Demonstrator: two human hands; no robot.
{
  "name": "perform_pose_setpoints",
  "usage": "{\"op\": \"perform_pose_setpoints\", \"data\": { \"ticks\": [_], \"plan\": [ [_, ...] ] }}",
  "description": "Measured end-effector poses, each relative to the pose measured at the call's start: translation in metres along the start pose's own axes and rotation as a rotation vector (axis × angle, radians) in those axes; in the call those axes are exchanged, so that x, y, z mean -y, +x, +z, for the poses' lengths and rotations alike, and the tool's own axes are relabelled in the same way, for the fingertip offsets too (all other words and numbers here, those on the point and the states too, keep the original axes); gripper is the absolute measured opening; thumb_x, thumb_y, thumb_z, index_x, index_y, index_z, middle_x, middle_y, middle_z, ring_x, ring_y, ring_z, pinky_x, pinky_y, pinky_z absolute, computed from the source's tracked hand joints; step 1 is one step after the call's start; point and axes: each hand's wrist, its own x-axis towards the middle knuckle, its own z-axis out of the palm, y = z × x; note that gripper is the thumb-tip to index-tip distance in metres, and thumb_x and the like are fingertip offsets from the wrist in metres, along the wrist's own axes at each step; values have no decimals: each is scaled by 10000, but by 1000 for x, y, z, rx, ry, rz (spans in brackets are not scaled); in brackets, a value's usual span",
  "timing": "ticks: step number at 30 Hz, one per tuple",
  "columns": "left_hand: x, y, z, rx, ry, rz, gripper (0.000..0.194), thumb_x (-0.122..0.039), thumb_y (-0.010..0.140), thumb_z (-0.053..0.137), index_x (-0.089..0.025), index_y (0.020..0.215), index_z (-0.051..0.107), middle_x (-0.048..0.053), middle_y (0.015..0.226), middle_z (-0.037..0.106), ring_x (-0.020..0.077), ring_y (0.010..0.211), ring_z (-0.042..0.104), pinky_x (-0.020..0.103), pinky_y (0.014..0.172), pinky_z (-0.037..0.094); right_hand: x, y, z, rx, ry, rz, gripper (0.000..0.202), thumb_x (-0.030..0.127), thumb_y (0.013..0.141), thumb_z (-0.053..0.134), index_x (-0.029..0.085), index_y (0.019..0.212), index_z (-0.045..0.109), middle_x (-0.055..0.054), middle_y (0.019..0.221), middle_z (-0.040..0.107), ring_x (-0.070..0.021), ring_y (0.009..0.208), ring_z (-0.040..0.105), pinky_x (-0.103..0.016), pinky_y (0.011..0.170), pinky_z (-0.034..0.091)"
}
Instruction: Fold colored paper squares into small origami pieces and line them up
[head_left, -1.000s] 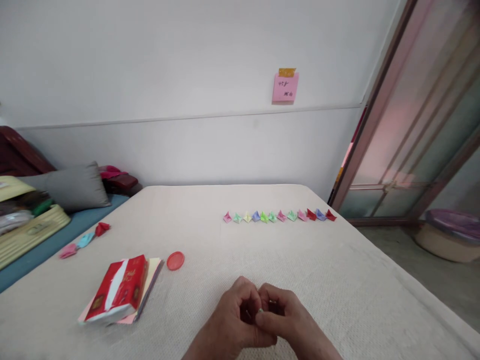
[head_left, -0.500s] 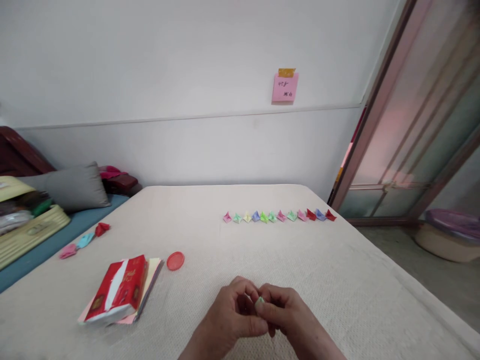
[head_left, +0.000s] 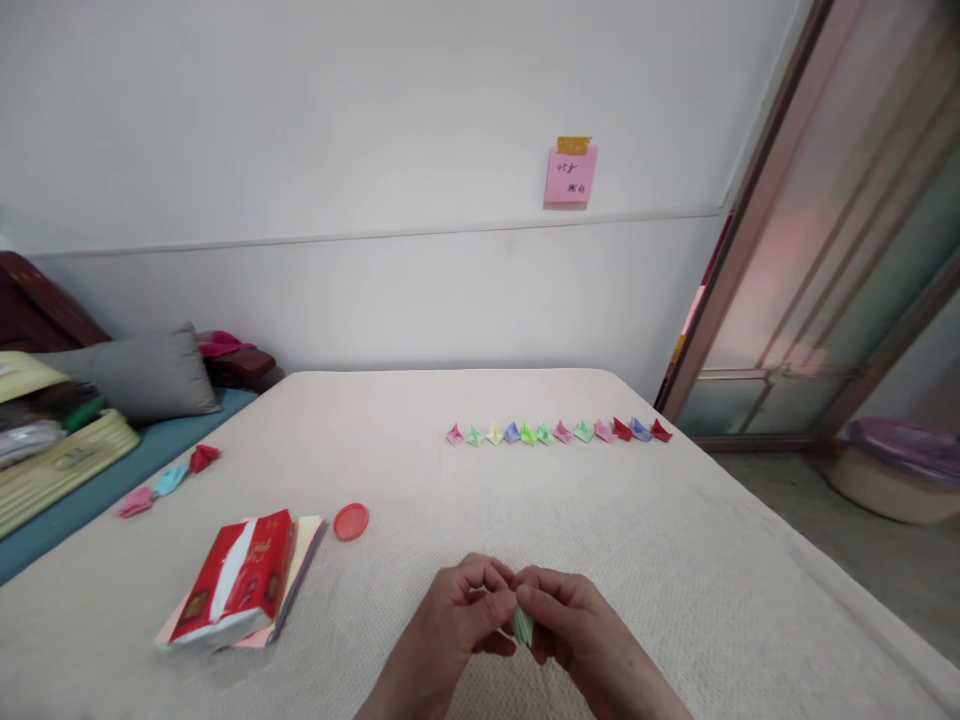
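A small piece of folded light-green paper [head_left: 523, 627] is pinched between my two hands, low in the middle of the head view. My left hand [head_left: 472, 610] grips its left side with thumb and fingers closed. My right hand [head_left: 561, 612] pinches its right side near the top. The paper's upper end is hidden behind my thumbs, while its pleated lower part shows. Beyond my hands, a row of several small folded paper figures [head_left: 529, 434] in pink, green, yellow, blue and red lies across the cloth-covered table [head_left: 420, 470].
Left of my hands, a red tissue pack [head_left: 238, 575] lies on a stack of coloured paper [head_left: 306, 545], beside a round red lid [head_left: 351, 521]. Three folded pieces [head_left: 171, 480] rest near the left edge. A pink note [head_left: 570, 176] is taped to the wall.
My left thumb has moved up against the right one. More of the green paper now shows below the thumbs; before, only a small tip was visible.
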Motion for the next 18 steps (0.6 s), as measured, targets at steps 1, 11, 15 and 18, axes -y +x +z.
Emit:
{"op": "perform_pose_setpoints", "data": {
  "ticks": [1,11,15,18],
  "plan": [
    [1,1,1,-8,-11,-6,102,-233,805,622,-135,786,641,28,759,606,144,669,583,272,630,426,-1,0,1,-10,-3,6,288,333,736,649,166,534,531,49,473,468,-80,433,371,-238,459,196],
    [8,8,1,-99,-276,32,145,-189,807,572,-115,696,628,18,650,560,136,602,533,282,603,400,-4,7,-1,-28,-74,-44,128,246,673,672,153,746,625,24,585,602,-99,475,517,-211,447,345],
    [14,9,-1,-120,-230,16,160,-213,803,589,-122,676,622,23,649,570,140,594,529,277,585,382,-10,11,-3,-34,-95,-101,89,180,643,619,168,722,580,47,577,578,-97,465,530,-202,422,353],
    [20,11,-2,-164,-207,-2,140,-213,790,619,-120,686,631,17,654,562,127,588,497,261,564,343,-13,13,-4,-38,-118,-108,108,160,614,596,171,717,565,36,605,602,-98,470,532,-200,411,351]
  ]
}}
